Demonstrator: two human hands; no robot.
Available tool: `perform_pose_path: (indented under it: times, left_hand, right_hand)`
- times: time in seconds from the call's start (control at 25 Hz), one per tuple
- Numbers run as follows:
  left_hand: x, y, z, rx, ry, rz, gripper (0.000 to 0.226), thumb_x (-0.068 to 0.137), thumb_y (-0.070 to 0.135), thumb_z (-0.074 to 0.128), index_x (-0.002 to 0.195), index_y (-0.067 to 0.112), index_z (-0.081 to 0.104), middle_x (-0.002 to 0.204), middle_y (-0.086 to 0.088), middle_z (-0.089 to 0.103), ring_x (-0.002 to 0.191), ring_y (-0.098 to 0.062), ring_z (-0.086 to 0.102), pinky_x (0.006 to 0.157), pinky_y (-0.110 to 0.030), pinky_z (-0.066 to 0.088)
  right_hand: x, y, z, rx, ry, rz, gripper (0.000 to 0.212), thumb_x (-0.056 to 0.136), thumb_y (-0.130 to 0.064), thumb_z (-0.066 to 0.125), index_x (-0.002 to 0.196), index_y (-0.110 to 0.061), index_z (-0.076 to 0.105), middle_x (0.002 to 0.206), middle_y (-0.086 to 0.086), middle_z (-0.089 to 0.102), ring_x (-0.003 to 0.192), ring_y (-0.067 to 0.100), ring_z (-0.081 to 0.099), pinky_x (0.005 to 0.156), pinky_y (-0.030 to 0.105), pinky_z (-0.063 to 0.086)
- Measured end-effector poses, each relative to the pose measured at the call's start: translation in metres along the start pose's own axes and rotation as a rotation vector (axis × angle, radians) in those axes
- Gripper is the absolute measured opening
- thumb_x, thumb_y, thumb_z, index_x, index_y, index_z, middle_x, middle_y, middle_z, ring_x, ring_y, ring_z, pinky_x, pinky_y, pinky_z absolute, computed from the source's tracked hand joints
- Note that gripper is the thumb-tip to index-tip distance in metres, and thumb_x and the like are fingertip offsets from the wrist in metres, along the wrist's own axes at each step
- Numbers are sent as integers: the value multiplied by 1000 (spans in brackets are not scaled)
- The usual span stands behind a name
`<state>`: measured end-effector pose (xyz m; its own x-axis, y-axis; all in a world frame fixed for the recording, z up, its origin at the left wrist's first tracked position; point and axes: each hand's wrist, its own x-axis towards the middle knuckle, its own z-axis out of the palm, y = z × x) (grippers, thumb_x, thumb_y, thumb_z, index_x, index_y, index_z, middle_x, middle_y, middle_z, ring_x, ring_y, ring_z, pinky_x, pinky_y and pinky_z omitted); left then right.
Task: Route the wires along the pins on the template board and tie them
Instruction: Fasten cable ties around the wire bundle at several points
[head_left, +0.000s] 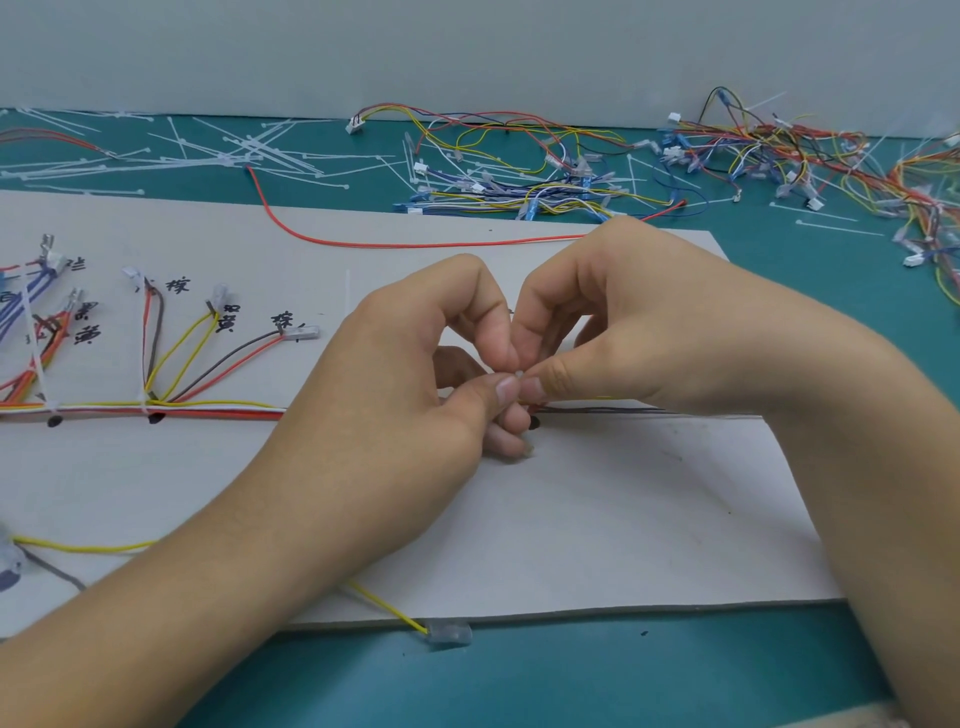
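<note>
Toward the board's (623, 519) left, the bundle (208, 410) is tied twice. At its middle, a tie (519, 375) is pinched by the left hand (415, 374) and right hand (639, 332), fingertips together. The wires (597, 410) to the right seem left untied.

1. Left forearm: bare, comes in from the lower left and angles up to the right.
2. Left hand (415, 374): thumb and bent forefinger pinch a small white piece (520, 374). The other fingers (511, 434) are curled underneath.
3. Right forearm: bare, comes in from the right side and angles up to the left.
4. Right hand (623, 332): thumb lies flat, pointing left. The forefinger is hooked down, and both close on the same white piece.
5. Contact: the two thumb tips meet, and both wrists are held low.
</note>
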<state>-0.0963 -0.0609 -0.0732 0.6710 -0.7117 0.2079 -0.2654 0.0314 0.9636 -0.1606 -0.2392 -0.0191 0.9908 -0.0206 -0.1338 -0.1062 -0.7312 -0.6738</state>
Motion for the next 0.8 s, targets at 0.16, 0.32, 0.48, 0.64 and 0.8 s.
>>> perform_pose_path:
  times: [0.16,0.32,0.48,0.64,0.8]
  left_hand:
    - [0,-1,0,-4,-2,-8,28,83,-1,63,75,25,56,73,-8,68,65,-30,76,62,-44,66]
    - [0,-1,-1,-8,-2,-4,30,84,-2,63,75,26,56,73,-8,68,65,-31,76,63,-44,66]
    - [0,0,-1,-21,-1,-6,30,85,-4,64,76,24,56,74,-7,67,66,-30,76,63,-44,66]
    - [-1,1,-2,-6,-7,-4,28,85,-2,65,77,24,57,76,-6,69,67,-29,77,66,-44,66]
    - [-1,2,-3,3,-14,25,24,80,-5,58,82,19,58,85,2,65,73,-28,78,69,-43,66]
  right_hand:
    - [0,1,-1,19,-8,-11,9,81,-11,84,81,-16,77,76,2,78,67,12,73,70,38,61]
    - [0,3,0,34,-23,-24,8,80,-9,83,82,-15,77,76,3,78,72,18,74,71,41,62]
    - [-1,4,-4,55,-48,-39,6,83,-9,78,83,-14,77,78,4,78,71,19,73,69,38,59]
    - [-2,4,-5,55,-59,-35,6,83,-8,77,83,-14,77,79,4,78,66,13,71,66,34,58]
    - [-4,2,-5,54,-55,-29,8,82,-7,77,82,-15,77,78,2,78,64,10,70,64,29,57]
